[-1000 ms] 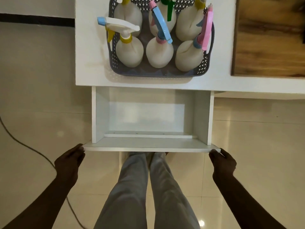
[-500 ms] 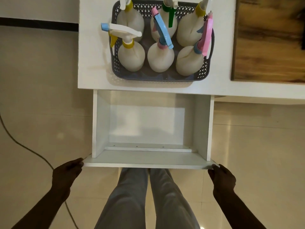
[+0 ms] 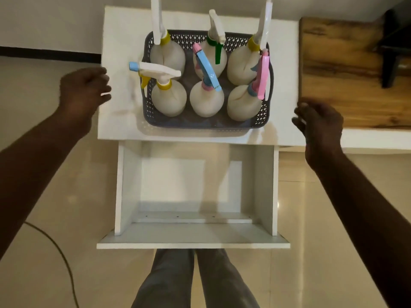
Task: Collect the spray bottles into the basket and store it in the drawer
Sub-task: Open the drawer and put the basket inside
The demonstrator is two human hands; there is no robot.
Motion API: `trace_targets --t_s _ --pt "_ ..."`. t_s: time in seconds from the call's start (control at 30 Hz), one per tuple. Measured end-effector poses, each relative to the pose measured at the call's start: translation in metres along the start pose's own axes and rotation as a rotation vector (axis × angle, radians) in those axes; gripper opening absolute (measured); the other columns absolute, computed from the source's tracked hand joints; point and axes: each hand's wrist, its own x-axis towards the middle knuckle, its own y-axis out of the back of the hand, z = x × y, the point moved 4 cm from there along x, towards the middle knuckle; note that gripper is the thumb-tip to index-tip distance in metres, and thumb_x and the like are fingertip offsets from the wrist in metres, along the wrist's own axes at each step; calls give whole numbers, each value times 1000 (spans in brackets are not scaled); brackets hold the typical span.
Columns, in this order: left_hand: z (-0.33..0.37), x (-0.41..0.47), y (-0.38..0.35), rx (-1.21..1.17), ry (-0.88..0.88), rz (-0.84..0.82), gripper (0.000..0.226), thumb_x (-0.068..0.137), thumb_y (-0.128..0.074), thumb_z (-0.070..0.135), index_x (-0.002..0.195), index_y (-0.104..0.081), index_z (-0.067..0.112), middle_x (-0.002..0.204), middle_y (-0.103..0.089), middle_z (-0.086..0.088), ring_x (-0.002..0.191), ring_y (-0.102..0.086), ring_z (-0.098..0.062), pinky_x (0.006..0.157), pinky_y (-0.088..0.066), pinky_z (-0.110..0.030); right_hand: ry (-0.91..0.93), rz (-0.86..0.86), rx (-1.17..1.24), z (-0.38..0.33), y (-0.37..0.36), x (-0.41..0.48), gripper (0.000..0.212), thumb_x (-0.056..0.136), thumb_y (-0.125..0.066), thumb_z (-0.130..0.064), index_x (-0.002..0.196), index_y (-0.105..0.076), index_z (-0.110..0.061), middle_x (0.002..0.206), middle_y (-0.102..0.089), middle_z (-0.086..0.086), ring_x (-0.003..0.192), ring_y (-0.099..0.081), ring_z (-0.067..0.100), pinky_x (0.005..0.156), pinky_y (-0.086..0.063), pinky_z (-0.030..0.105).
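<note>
A grey perforated basket (image 3: 200,124) stands on the white cabinet top (image 3: 120,121), filled with several white spray bottles (image 3: 169,101) with coloured triggers. Below it the white drawer (image 3: 193,238) is pulled far out and holds nothing. My left hand (image 3: 83,94) hovers left of the basket, over the cabinet's left edge, fingers loosely apart, holding nothing. My right hand (image 3: 318,123) hovers right of the basket near the cabinet's right edge, also empty with fingers apart. Neither hand touches the basket.
A wooden tabletop (image 3: 355,74) adjoins the cabinet on the right, with a dark chair leg (image 3: 389,52) on it. A black cable (image 3: 60,258) runs over the tiled floor at the left. My legs (image 3: 191,278) stand right in front of the drawer front.
Both hands have let go of the drawer front and risen to either side of the basket. The drawer stands pulled out further than a second ago.
</note>
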Motion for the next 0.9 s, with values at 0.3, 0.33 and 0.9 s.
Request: trace_targets --t_s 0.3,0.33,0.9 --pt "33 32 -62 -71 271 -183 17 100 -55 5 95 -70 11 82 -79 -3 80 -78 -20 88 -65 -38 -148 -168 -95 -38 -83 66 16 92 -59 3 93 -74 0 88 -72 14 78 -70 23 86 -66 34" --pt "32 32 -64 -71 268 -193 17 99 -55 6 94 -70 11 80 -79 -2 79 -78 -20 90 -64 -39 -151 -158 -121 -37 -83 68 17 92 -59 5 96 -75 3 91 -72 19 80 -69 25 88 -66 35" --pt "5 -42 -32 -80 196 -235 19 97 -63 -1 115 -69 -1 118 -68 -23 106 -69 -30 83 -63 -28 -175 -240 -96 -9 -50 3 29 106 -55 0 130 -68 9 125 -73 31 120 -72 45 103 -61 47"
